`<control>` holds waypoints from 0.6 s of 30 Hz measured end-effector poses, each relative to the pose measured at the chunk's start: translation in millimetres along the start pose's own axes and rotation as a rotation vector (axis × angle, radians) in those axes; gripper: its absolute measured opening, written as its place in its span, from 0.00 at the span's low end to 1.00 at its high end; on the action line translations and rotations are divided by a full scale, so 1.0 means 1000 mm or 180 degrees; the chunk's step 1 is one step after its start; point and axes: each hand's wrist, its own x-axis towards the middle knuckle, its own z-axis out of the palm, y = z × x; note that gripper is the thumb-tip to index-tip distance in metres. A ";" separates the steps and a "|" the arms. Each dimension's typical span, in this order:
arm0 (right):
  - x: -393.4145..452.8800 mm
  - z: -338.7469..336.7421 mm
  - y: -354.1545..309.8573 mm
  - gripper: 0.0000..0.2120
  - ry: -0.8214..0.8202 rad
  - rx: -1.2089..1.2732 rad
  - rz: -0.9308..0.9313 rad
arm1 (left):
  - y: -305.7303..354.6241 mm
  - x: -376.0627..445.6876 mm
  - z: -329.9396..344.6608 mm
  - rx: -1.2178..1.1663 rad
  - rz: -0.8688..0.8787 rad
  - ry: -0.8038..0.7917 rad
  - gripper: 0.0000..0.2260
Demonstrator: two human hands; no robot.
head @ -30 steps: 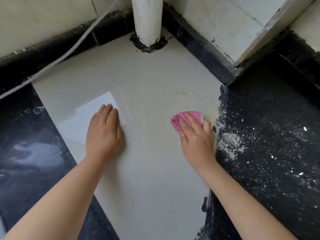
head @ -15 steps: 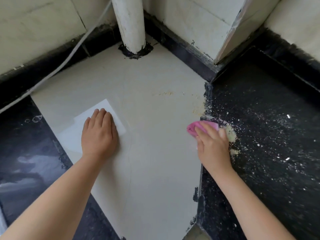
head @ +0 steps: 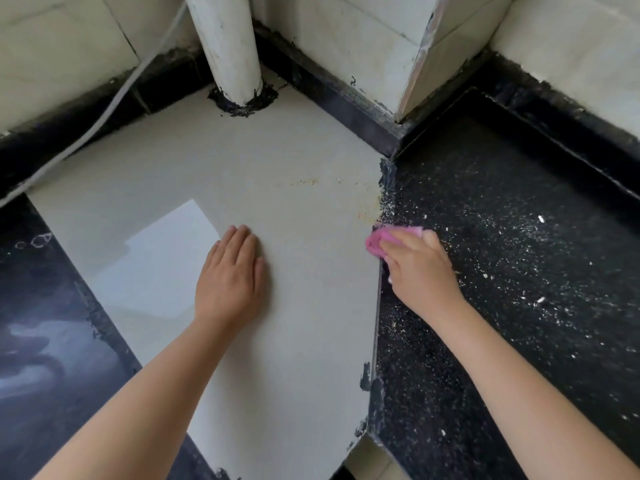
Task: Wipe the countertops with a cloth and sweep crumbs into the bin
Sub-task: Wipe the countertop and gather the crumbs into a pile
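The right hand (head: pixel 420 268) pressed the pink cloth (head: pixel 388 237) onto the seam (head: pixel 378 296); the crumbs (head: pixel 372 209) lay just beyond it, nearer that hand. The left hand (head: pixel 230 275) rested flat and empty, well left of the seam.

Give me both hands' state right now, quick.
Left hand: open, flat on the pale countertop tile, holding nothing.
Right hand: closed on the crumpled pink cloth.

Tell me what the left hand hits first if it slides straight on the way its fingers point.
Bare pale countertop ahead of the left hand; the first obstacle looks like the white pipe at the back, or the dark sealant at its base.
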 end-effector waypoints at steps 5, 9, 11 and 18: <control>-0.043 -0.036 0.012 0.17 -0.0789 -0.0076 -0.0033 | 0.002 0.000 0.000 -0.0025 0.0012 0.0095 0.22; -0.018 -0.036 -0.005 0.13 -0.0007 0.0189 -0.0334 | 0.001 0.001 0.000 0.0001 0.0056 0.0161 0.21; 0.001 -0.025 -0.015 0.11 0.0235 0.0149 -0.0392 | 0.000 0.001 0.000 -0.0001 0.0061 0.0148 0.21; -0.027 -0.025 0.021 0.17 -0.0498 -0.0032 -0.0064 | 0.000 0.001 0.001 -0.0049 0.0037 0.0144 0.21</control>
